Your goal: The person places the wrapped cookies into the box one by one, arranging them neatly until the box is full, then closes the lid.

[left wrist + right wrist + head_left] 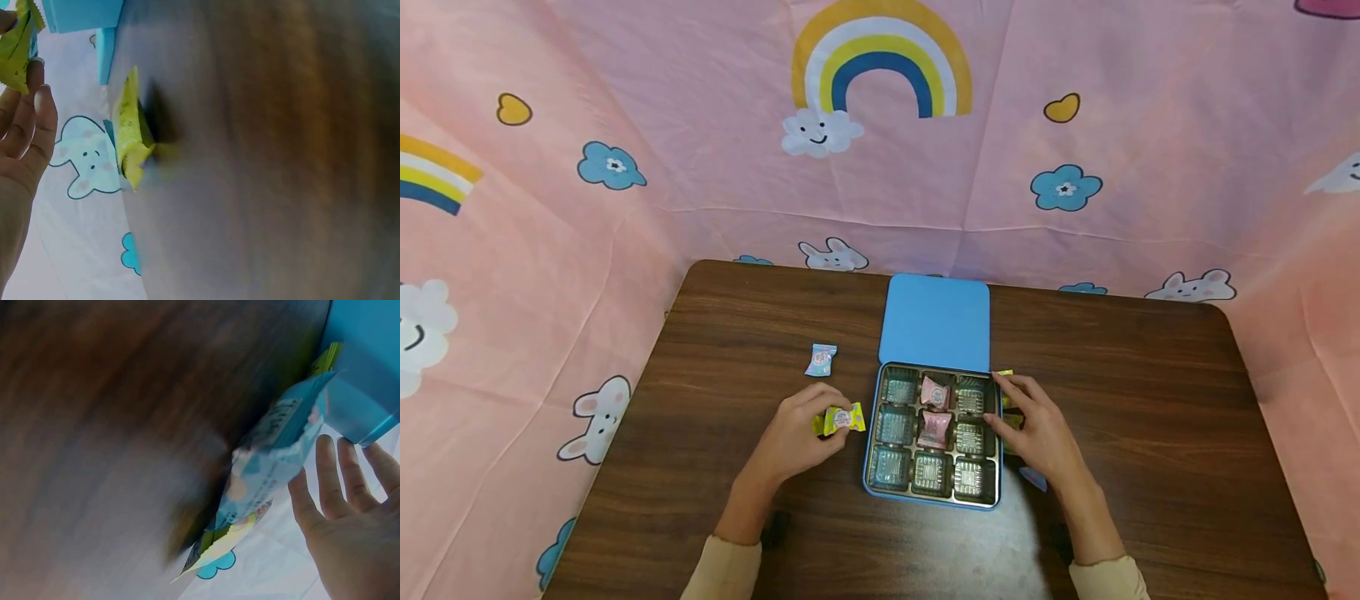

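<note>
My left hand (801, 429) pinches a yellow-wrapped candy (846, 418) between thumb and fingers, just left of a blue tin (880, 493). In the left wrist view the held candy (19, 53) is at the upper left, and another yellow candy (132, 134) lies on the table below it. The tin's divided tray has several compartments; two pink-wrapped candies (935, 430) sit in its middle column, at the back and centre. My right hand (1037, 429) rests its fingertips at the tin's right rim, fingers extended, holding nothing.
The tin's blue lid (936, 321) lies open behind it. A blue candy (822, 360) is on the wooden table (1150, 467) at the back left. Beside the right hand lie another blue candy (1033, 477) and yellow ones, partly hidden. A patterned pink cloth (715, 83) surrounds the table.
</note>
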Available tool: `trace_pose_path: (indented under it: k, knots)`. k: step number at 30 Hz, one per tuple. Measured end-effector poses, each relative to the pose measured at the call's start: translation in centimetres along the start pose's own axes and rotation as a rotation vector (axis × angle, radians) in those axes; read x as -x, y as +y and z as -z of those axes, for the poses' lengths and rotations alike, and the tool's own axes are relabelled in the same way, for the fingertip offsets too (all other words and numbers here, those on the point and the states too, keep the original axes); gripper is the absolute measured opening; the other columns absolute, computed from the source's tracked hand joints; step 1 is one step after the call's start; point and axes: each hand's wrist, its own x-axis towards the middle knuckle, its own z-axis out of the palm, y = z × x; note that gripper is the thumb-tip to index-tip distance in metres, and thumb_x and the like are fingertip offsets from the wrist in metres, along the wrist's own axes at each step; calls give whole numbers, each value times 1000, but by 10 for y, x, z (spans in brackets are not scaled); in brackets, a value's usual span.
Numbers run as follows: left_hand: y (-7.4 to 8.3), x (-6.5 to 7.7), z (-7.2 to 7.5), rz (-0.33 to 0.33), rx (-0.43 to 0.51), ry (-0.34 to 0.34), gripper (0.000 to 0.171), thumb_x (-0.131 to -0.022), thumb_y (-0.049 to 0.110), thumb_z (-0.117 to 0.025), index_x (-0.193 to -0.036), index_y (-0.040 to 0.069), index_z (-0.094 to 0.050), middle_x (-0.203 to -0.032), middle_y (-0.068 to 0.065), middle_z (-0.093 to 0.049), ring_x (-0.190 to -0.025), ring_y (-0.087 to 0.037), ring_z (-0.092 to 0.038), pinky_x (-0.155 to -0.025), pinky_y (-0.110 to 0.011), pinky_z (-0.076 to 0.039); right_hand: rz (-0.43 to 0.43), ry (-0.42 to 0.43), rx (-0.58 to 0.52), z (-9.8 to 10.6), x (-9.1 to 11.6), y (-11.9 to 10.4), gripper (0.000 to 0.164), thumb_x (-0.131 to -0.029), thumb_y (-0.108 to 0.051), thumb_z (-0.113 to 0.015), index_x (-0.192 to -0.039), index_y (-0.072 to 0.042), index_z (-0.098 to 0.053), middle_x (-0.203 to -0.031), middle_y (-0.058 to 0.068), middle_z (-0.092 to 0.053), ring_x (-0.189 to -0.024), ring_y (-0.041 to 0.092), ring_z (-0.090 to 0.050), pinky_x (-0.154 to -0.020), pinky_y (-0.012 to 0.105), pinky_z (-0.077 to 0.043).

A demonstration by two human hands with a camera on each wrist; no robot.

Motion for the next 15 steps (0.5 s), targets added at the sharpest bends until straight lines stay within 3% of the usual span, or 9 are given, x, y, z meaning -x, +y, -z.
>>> trace_pose_path:
  k: [5, 10, 15]
  knots:
    - [1, -5, 0, -26, 18, 18, 25, -78, 12, -79, -101, 16, -70, -107, 4, -63, -90, -13, -61, -72, -37, -56, 13, -2, -4, -1, 0, 1, 67, -87, -26, -79, -146, -9, -51, -133, 9, -52, -63, 11, -48, -56, 28, -39]
    - [2, -11, -1, -32, 25, 24, 24, -79, 12, -77, -101, 17, -70, -107, 4, -63, -90, -12, -60, -70, -38, -56, 15, 13, -7, -2, 1, 2, 67, -87, -26, -79, -146, -9, -52, -132, 8, -53, -68, 14, -51, -58, 29, -40]
    - [4, -18, -2, -54, 21, 35, 24, -78, 10, -78, -101, 16, -70, -106, 5, -62, -93, -13, -61, -76, -36, -55, 16, 16, -12, -4, 1, 3, 67, -87, -25, -79, -146, -8, -52, -133, 9, -53, -75, 18, -56, -60, 31, -42]
